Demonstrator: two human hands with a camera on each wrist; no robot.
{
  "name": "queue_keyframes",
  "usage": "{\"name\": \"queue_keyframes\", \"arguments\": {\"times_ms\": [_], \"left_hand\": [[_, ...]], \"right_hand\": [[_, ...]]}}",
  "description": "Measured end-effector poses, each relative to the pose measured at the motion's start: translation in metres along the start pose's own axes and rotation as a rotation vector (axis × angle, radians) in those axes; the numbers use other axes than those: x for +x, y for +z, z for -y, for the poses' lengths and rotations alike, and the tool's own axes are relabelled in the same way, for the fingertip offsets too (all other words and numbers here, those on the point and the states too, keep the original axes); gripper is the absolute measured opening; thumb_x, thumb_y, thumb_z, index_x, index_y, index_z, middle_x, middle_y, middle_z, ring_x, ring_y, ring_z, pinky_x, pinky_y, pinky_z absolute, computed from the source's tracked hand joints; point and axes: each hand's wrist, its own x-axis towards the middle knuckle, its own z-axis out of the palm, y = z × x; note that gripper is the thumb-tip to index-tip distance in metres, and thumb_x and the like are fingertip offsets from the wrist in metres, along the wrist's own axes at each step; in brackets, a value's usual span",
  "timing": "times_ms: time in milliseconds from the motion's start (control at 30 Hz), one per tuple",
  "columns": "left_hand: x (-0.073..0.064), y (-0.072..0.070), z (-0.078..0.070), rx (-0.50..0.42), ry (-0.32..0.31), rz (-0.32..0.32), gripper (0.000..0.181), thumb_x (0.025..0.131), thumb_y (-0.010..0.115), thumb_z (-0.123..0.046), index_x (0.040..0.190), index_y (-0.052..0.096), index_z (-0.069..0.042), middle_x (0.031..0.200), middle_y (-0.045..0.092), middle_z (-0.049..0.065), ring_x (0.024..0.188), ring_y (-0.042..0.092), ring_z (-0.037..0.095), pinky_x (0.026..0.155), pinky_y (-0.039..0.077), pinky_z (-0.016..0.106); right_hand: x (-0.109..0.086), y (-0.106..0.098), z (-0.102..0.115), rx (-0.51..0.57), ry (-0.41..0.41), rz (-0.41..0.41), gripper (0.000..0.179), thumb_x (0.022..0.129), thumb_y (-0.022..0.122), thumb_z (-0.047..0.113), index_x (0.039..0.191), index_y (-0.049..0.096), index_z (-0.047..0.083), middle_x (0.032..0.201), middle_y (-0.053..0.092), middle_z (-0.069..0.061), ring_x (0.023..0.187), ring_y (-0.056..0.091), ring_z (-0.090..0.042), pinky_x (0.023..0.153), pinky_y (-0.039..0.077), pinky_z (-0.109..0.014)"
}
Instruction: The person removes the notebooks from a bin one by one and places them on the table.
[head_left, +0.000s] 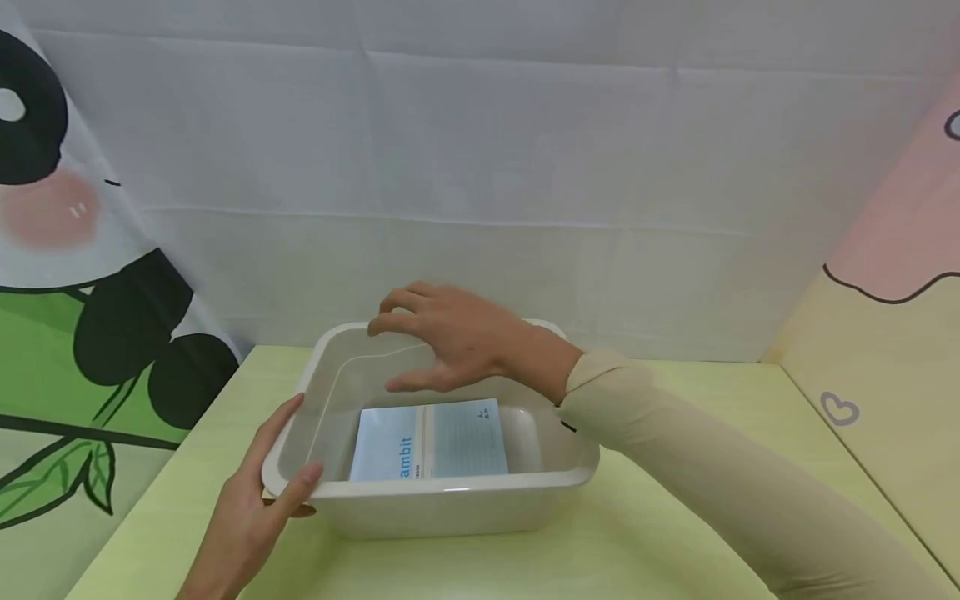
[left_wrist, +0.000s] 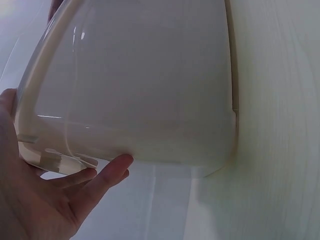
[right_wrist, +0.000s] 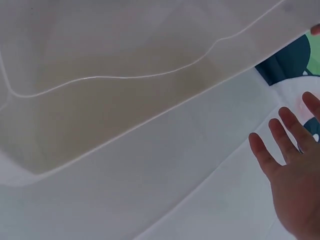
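Note:
A white plastic basin point(head_left: 390, 507) stands on the table in the head view. Inside it lies a light blue book or box point(head_left: 465, 437) with "ambit" printed on it. At the basin's left end, my left hand point(head_left: 251, 492) grips the rim, thumb on the near corner. The left wrist view shows its fingers point(left_wrist: 107, 177) against the basin's outer wall point(left_wrist: 150, 90). My right hand point(head_left: 457, 337) hovers over the back part of the basin, holding nothing. In the right wrist view its fingers point(right_wrist: 287, 140) are spread, apart from the basin wall point(right_wrist: 125, 105).
The pale yellow-green table point(head_left: 697, 433) extends to both sides of the basin. A white cloth point(head_left: 525, 150) hangs behind it. Printed cartoon panels flank the table, a panda point(head_left: 45, 208) at left and a pink and cream one point(head_left: 892, 333) at right.

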Motion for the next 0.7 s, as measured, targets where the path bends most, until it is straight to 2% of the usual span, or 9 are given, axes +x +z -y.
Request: {"name": "queue_keyframes", "arguments": {"times_ms": [233, 333, 467, 567, 700], "left_hand": [[0.001, 0.0, 0.0, 0.019, -0.019, 0.01, 0.074, 0.104, 0.061, -0.024, 0.164, 0.022, -0.044, 0.144, 0.052, 0.017, 0.1, 0.053, -0.005, 0.066, 0.062, 0.028], [0.001, 0.001, 0.001, 0.022, -0.017, 0.006, 0.073, 0.104, 0.061, -0.024, 0.164, 0.023, -0.043, 0.143, 0.053, 0.018, 0.099, 0.053, -0.004, 0.065, 0.062, 0.028], [0.001, 0.001, 0.002, 0.025, -0.021, 0.008, 0.072, 0.105, 0.06, -0.025, 0.164, 0.022, -0.044, 0.142, 0.052, 0.017, 0.1, 0.053, -0.004, 0.066, 0.062, 0.028], [0.001, 0.0, 0.002, 0.037, -0.031, 0.013, 0.072, 0.106, 0.059, -0.027, 0.164, 0.02, -0.045, 0.143, 0.051, 0.016, 0.1, 0.053, -0.004, 0.066, 0.062, 0.028], [0.002, -0.001, 0.002, 0.041, -0.033, 0.016, 0.071, 0.106, 0.058, -0.028, 0.164, 0.019, -0.046, 0.144, 0.05, 0.015, 0.099, 0.053, -0.003, 0.066, 0.062, 0.028]], "right_hand": [[0.023, 0.017, 0.009, -0.072, -0.036, 0.127, 0.067, 0.096, 0.056, 0.07, 0.15, 0.05, 0.03, 0.154, 0.049, 0.003, 0.145, 0.045, -0.018, 0.117, 0.043, -0.041], [0.028, 0.028, 0.013, -0.082, -0.049, 0.206, 0.069, 0.097, 0.055, 0.069, 0.153, 0.047, 0.03, 0.156, 0.047, 0.003, 0.146, 0.043, -0.017, 0.118, 0.043, -0.041], [0.03, 0.046, 0.018, -0.147, -0.084, 0.307, 0.072, 0.097, 0.051, 0.073, 0.155, 0.043, 0.033, 0.156, 0.044, 0.004, 0.144, 0.043, -0.015, 0.117, 0.043, -0.037], [0.031, 0.06, 0.022, -0.166, -0.11, 0.35, 0.073, 0.096, 0.049, 0.074, 0.157, 0.04, 0.034, 0.157, 0.044, 0.005, 0.143, 0.042, -0.013, 0.117, 0.043, -0.035], [0.034, 0.071, 0.026, -0.158, -0.123, 0.362, 0.074, 0.095, 0.051, 0.074, 0.157, 0.039, 0.036, 0.155, 0.044, 0.007, 0.142, 0.042, -0.012, 0.114, 0.045, -0.034]]}}
